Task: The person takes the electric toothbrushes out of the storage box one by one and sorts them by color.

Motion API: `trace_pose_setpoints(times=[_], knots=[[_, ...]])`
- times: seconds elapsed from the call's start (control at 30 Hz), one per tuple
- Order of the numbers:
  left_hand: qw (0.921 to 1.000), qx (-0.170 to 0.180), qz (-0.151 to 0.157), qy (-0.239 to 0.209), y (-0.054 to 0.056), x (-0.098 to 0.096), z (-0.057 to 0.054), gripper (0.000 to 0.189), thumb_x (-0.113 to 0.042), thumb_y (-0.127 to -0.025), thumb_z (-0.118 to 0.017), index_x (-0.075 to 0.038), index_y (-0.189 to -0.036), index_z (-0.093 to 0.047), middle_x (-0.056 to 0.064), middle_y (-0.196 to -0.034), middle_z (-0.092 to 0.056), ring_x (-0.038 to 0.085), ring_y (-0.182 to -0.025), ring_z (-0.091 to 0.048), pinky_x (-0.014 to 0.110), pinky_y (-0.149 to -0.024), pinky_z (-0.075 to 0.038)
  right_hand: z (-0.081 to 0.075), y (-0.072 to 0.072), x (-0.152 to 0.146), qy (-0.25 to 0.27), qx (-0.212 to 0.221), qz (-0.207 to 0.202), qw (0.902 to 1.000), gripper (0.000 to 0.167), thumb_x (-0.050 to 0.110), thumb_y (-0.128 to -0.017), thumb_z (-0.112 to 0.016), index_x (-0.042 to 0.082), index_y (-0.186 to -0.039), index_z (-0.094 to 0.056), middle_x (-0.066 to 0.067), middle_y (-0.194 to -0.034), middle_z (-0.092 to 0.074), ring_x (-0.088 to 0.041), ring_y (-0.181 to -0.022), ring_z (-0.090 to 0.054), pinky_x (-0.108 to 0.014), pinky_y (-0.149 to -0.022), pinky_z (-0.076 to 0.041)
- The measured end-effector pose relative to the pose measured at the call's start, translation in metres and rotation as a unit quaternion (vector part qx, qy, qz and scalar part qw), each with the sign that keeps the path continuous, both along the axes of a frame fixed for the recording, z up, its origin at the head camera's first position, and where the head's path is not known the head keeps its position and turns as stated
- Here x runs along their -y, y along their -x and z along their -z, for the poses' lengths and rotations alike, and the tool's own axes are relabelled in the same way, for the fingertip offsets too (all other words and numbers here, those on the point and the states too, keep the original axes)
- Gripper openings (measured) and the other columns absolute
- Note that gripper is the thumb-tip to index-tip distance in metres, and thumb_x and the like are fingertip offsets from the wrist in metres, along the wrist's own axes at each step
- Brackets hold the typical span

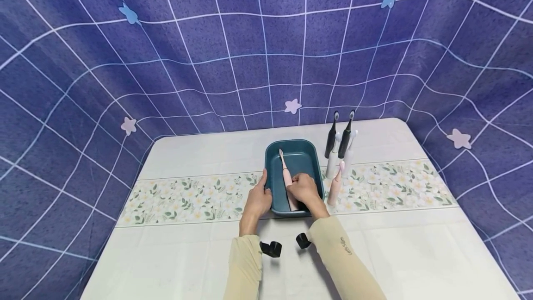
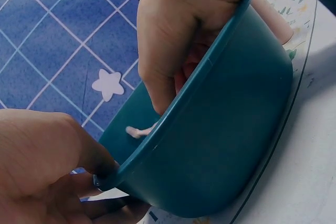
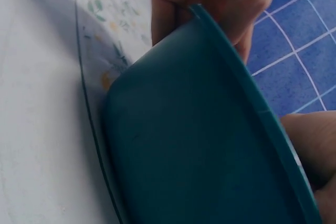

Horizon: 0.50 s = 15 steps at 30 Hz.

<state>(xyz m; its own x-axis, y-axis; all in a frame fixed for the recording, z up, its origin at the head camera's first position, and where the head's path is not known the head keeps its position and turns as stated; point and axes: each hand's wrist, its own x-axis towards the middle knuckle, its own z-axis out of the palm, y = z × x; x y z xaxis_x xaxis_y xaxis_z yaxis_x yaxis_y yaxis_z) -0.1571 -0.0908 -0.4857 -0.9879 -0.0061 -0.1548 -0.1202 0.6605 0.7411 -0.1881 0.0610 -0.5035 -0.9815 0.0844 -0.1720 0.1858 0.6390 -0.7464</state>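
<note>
My left hand (image 1: 258, 200) holds the left wall of a dark teal plastic basin (image 1: 301, 163), with the thumb over the rim and the fingers outside in the left wrist view. Inside the basin a pink electric toothbrush (image 1: 287, 177) lies lengthwise, its brush head toward the far left corner. Reaching over the near right rim, my right hand (image 1: 305, 189) pinches the toothbrush's handle. From the right wrist camera, the basin's wall (image 3: 178, 140) hides the right hand's fingertips and most of the toothbrush.
Right of the basin, several electric toothbrushes stand upright: a black one (image 1: 331, 138), another black one (image 1: 344, 140), two white ones and a pink one (image 1: 334, 190) close to the basin's wall. A floral strip (image 1: 187, 198) crosses the white table. Blue curtain (image 1: 233, 73) surrounds its back and sides.
</note>
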Motion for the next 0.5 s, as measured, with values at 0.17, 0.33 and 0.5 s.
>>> trace_pose_setpoints(times=[0.17,0.33,0.5], knots=[[1.0000,-0.002,0.000,-0.004,0.0007,-0.0002,0.0014,0.060,-0.009,-0.098,-0.042,-0.022,-0.153,-0.023,0.015,-0.146,-0.045,0.030,-0.116,-0.058,0.044,-0.088,-0.044,-0.0009,0.0001,-0.0013,0.074,-0.005,0.017,0.9971,0.031,0.014,-0.081,-0.070,0.001,-0.110,-0.068,-0.010,-0.098,-0.071,-0.021,-0.087,-0.065,-0.035,-0.076,-0.052],[1.0000,-0.001,-0.001,0.000,0.0017,0.0002,0.0021,0.061,-0.009,-0.098,-0.042,-0.023,-0.153,-0.023,0.016,-0.146,-0.045,0.030,-0.117,-0.057,0.044,-0.088,-0.044,-0.0044,-0.0009,0.0003,0.148,-0.008,0.032,0.9884,0.033,0.011,-0.083,-0.070,0.002,-0.114,-0.066,-0.010,-0.101,-0.071,-0.018,-0.087,-0.066,-0.029,-0.073,-0.053],[0.9999,0.010,-0.003,0.003,0.0017,0.0001,0.0011,0.061,-0.010,-0.098,-0.041,-0.025,-0.154,-0.022,0.015,-0.146,-0.045,0.027,-0.103,-0.060,0.042,-0.085,-0.044,-0.0098,-0.0050,0.0010,0.189,-0.028,0.030,0.9811,0.035,0.010,-0.085,-0.068,0.002,-0.118,-0.064,-0.011,-0.105,-0.069,-0.020,-0.091,-0.065,-0.029,-0.076,-0.054]])
